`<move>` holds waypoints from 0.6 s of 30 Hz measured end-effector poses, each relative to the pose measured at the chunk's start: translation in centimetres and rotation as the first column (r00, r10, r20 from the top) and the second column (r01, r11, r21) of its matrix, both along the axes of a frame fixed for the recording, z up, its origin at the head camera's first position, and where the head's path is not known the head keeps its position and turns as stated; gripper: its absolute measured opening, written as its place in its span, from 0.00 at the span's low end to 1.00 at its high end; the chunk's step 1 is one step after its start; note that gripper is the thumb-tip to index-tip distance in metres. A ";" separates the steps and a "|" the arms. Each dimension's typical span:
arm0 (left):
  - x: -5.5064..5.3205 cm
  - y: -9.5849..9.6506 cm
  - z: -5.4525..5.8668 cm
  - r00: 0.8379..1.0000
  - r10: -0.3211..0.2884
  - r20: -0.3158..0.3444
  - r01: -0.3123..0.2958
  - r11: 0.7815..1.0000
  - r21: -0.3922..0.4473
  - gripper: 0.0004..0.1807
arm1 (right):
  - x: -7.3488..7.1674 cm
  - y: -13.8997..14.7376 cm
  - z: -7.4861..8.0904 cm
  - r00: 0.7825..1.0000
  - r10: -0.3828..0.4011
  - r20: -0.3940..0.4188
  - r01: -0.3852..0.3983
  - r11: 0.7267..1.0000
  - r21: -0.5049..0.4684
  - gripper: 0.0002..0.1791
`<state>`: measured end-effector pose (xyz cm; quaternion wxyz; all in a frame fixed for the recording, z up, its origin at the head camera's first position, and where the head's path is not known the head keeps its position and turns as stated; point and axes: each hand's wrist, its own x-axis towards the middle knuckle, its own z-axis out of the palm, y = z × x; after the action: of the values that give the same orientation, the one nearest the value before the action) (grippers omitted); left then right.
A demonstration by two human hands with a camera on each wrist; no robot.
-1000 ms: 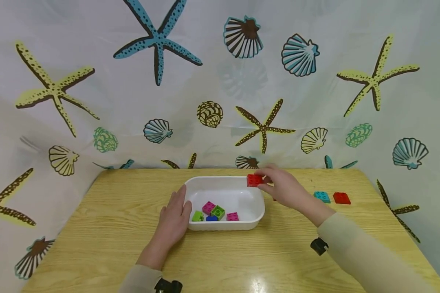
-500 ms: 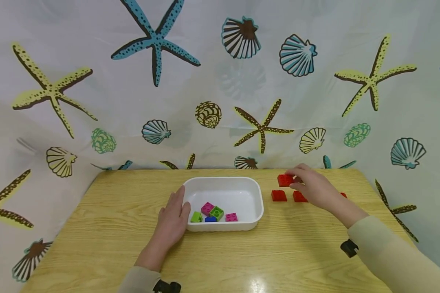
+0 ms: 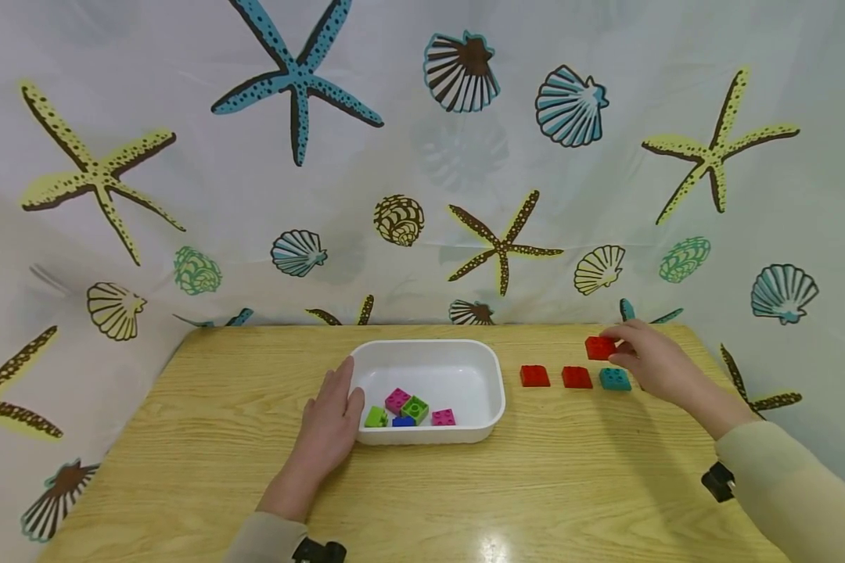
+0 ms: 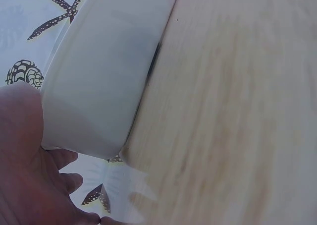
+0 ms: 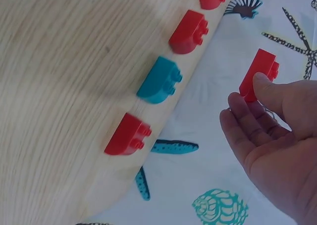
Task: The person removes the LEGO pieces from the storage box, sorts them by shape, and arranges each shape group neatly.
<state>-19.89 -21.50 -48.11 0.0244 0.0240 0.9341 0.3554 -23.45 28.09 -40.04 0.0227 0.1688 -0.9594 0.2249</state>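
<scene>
My right hand (image 3: 653, 361) pinches a red toy brick (image 3: 600, 348) between thumb and fingers, held above the table. In the right wrist view the held brick (image 5: 260, 71) shows its studs. Below it a row of bricks sits on the table: a red brick (image 3: 534, 376), another red brick (image 3: 577, 378), a teal brick (image 3: 615, 379), and a last red brick (image 5: 128, 135), which the hand hides in the head view. My left hand (image 3: 326, 426) rests along the left end of a white plastic tub (image 3: 429, 436), its fingers extended against the wall.
Inside the tub lie a pink brick (image 3: 443, 417), another pink one (image 3: 397, 401), a green brick (image 3: 415, 408), a lime brick (image 3: 376, 417) and a blue brick (image 3: 404, 421). The wooden table (image 3: 465, 500) ends at a patterned curtain (image 3: 408, 156).
My right hand has carried the red brick rightward, from the tub's right rim over the row of bricks to above the teal one. The left hand has stayed at the tub.
</scene>
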 end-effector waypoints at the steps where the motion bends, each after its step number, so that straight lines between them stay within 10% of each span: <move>1: 0.0 0.0 0.0 1.000 -0.001 0.000 0.001 1.000 -0.001 0.37 | 0.0 0.3 -0.1 1.000 -0.003 -0.001 0.003 1.000 0.002 0.21; 18: 0.2 0.1 0.2 1.000 0.003 0.013 -0.004 1.000 0.014 0.37 | -0.1 6.6 -1.4 0.995 -0.098 0.033 0.097 0.995 0.029 0.21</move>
<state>-19.71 -21.43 -47.89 0.0297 0.0202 0.9315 0.3620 -23.57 34.71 -41.47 0.0150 0.1182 -0.9697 0.2131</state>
